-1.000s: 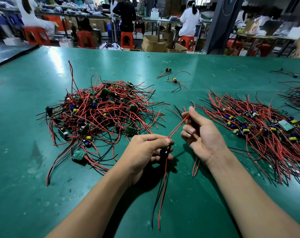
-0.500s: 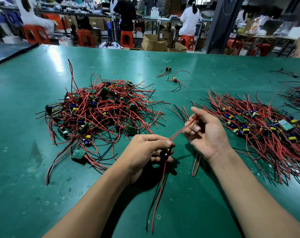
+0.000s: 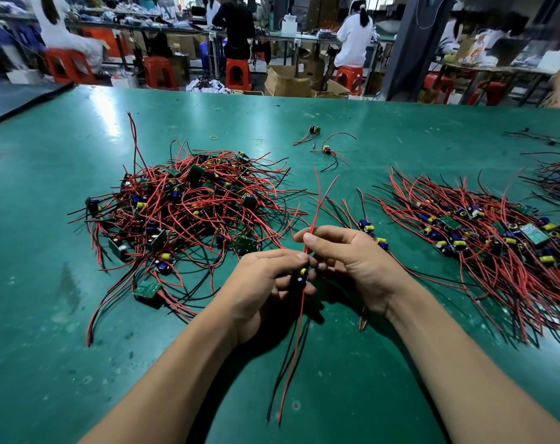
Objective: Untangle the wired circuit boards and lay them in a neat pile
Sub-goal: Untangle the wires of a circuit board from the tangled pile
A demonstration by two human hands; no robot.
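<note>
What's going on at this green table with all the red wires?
A person is sorting wired circuit boards. The left hand pinches one small board, its red and black leads hanging toward the near edge, while the right hand holds that board's upper red wires upright. A tangled heap lies to the left on the table; a combed-out pile lies to the right. Two loose boards sit farther back.
</note>
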